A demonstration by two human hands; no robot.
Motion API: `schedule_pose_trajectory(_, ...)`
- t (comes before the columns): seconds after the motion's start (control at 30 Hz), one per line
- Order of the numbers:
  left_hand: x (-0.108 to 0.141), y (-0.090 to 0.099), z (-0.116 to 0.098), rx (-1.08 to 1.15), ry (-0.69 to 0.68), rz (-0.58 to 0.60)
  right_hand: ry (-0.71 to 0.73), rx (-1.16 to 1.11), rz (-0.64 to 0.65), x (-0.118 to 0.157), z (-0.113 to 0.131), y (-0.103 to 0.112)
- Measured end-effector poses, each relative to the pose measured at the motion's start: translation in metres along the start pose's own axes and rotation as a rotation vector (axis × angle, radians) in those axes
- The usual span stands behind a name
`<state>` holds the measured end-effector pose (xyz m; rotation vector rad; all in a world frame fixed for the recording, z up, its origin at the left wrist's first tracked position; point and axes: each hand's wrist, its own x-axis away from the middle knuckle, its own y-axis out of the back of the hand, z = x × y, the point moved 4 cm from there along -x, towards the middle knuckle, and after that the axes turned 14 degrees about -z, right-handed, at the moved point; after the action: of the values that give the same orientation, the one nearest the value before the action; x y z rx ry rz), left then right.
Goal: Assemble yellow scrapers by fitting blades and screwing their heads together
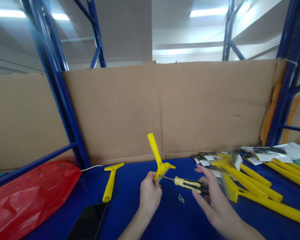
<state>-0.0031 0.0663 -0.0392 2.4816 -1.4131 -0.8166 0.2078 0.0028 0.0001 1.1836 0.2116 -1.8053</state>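
My left hand is closed on the head of a yellow scraper, whose handle points up and away. In my right hand is a screwdriver with a cream and black handle, its butt end against the palm side. The fingers and thumb are partly stretched along it. The screwdriver's shaft points left, and its tip meets the scraper head beside my left fingers. Between the hands, several small metal pieces lie on the blue table. Another yellow scraper lies left of my left hand.
Several yellow scrapers are piled on the right, near packets at the back. A black phone and a red plastic bag lie on the left. A cardboard wall and blue rack posts stand behind.
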Motion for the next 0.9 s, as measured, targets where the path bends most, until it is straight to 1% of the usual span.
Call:
schedule_pose_trajectory(0.07,0.0018,-0.0007,-0.0021,-0.006,-0.005,0.015,0.021,-0.021,0.013,0.0000,0.0010,-0.0007)
schedule_pose_trajectory(0.2,0.0044,-0.0008,-0.0054,-0.024,-0.010,0.039,-0.043,0.022,-0.089,-0.0021,-0.0006,0.0030)
schedule_pose_trajectory(0.23,0.0043,-0.0004,-0.0054,-0.028,-0.006,0.039,-0.053,0.004,-0.090,-0.0020,-0.0006,0.0031)
schedule_pose_trajectory(0.3,0.0036,0.0001,-0.0046,-0.029,-0.003,0.033,-0.050,-0.051,-0.029,-0.0011,0.0000,0.0010)
schedule_pose_trajectory(0.37,0.0027,0.0004,-0.0033,-0.025,-0.006,0.024,-0.060,-0.053,0.023,0.0000,-0.0005,-0.0009)
schedule_pose_trajectory(0.43,0.0020,0.0005,-0.0023,-0.020,-0.011,0.018,-0.062,-0.012,-0.005,0.0002,-0.0014,0.0003)
schedule_pose_trajectory(0.5,0.0015,0.0007,-0.0015,-0.015,-0.008,0.014,-0.057,-0.019,-0.010,0.0002,-0.0015,0.0005)
schedule_pose_trajectory(0.6,0.0012,0.0008,-0.0010,-0.011,-0.003,0.018,-0.044,-0.074,0.073,0.0000,-0.0006,-0.0021)
schedule_pose_trajectory(0.63,0.0012,0.0009,-0.0010,-0.010,-0.005,0.020,-0.050,-0.062,0.073,-0.0006,-0.0010,-0.0018)
schedule_pose_trajectory(0.73,0.0012,0.0014,-0.0015,-0.011,-0.018,0.019,-0.062,0.002,-0.014,-0.0031,-0.0025,0.0029)
schedule_pose_trajectory(0.77,0.0011,0.0016,-0.0018,-0.012,-0.022,0.018,-0.059,-0.005,-0.020,-0.0035,-0.0027,0.0036)
schedule_pose_trajectory(0.87,0.0016,0.0017,-0.0030,-0.019,-0.032,0.028,-0.062,-0.055,0.064,-0.0033,-0.0035,0.0009)
schedule_pose_trajectory(0.9,0.0020,0.0016,-0.0035,-0.023,-0.035,0.033,-0.073,-0.051,0.073,-0.0033,-0.0044,0.0004)
